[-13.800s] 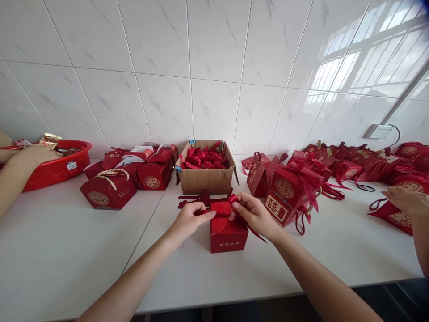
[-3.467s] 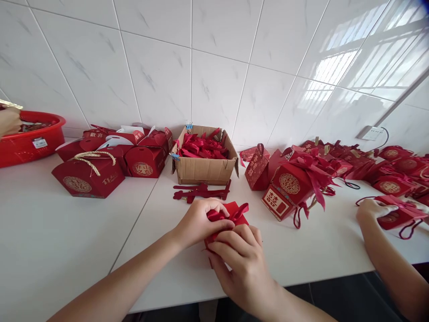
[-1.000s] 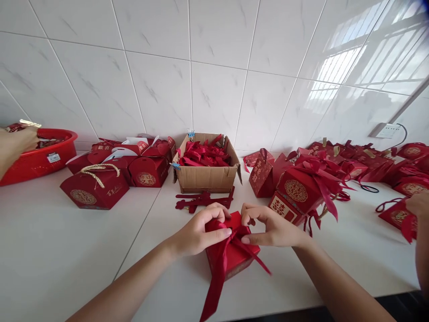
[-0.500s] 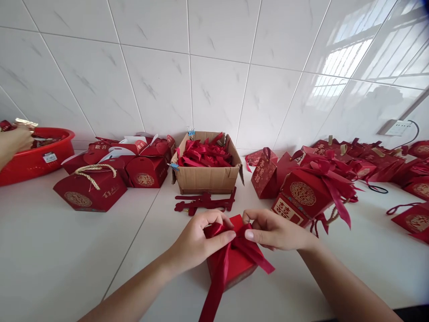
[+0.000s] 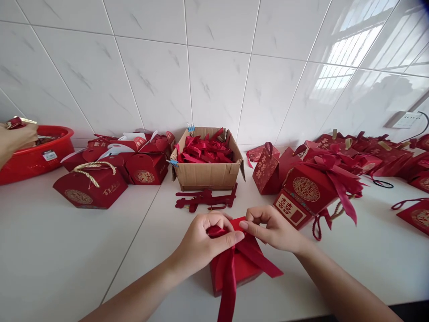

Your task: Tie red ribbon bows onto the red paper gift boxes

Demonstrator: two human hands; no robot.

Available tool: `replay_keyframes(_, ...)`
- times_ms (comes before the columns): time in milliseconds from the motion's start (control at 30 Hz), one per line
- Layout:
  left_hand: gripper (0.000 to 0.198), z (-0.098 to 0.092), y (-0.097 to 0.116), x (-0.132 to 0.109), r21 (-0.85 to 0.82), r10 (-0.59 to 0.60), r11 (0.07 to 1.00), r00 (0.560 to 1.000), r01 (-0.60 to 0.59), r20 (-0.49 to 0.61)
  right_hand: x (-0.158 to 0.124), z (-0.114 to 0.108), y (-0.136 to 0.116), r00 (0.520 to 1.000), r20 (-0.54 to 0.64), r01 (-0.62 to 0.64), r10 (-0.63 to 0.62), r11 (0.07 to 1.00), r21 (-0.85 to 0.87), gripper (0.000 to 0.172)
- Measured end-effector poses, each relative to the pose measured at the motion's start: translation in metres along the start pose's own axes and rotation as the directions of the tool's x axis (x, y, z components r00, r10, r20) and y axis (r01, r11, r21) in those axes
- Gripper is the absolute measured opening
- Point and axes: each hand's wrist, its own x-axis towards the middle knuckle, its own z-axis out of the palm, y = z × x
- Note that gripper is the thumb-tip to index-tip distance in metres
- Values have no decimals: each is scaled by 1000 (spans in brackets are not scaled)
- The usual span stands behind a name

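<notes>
A small red gift box (image 5: 246,264) stands on the white table in front of me. Across its top runs a dark red satin ribbon (image 5: 229,279), one tail hanging toward me and another lying to the right. My left hand (image 5: 211,237) pinches the ribbon's loop between thumb and curled fingers at the box's left side. On the right, my right hand (image 5: 268,228) has thumb and index finger pressed together at the top of the box, by the ribbon's knot. What lies between those fingertips is mostly hidden.
A cardboard box (image 5: 208,176) of red ribbons stands by the wall, with felt strips (image 5: 206,200) before it. Red gift boxes (image 5: 90,185) are at left, more boxes (image 5: 304,188) at right. Another person's hand (image 5: 18,136) is over a red basin (image 5: 56,152).
My right thumb and finger have shifted slightly left and up at the knot, and the loop there no longer shows. The front ribbon tail has swung right. The other person's hand now lifts a red packet.
</notes>
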Motion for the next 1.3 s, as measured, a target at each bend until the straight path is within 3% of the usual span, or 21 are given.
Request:
replay_keyframes(200,24,3,-2,3,72,-6,997,1000,7,-15,-2,3,1,995,-88,36,-49,990,-140,40)
replay_keyframes(300,23,2,-3,3,122,34,992,999,-34,4,-4,0,4,996,-71,40,-58,970,-238,38)
replay_keyframes(567,38,0,-1,4,132,162,977,986,-165,32,-7,-9,8,979,-51,140,-196,836,-530,32)
replay_keyframes(733,43,1,-1,5,145,137,979,989,-143,48,-7,-4,6,976,-61,150,-209,849,-506,31)
replay_keyframes(867,46,2,1,5,168,125,978,992,-126,19,-5,2,3,971,-103,171,-216,927,-335,34)
replay_keyframes(1000,50,3,0,4,206,144,967,989,-148,34,-3,3,4,980,-142,108,-139,973,-202,40)
replay_keyframes(1300,44,-2,-5,15,256,256,936,967,-242,-20,6,-15,18,990,-71,93,-125,931,-353,36)
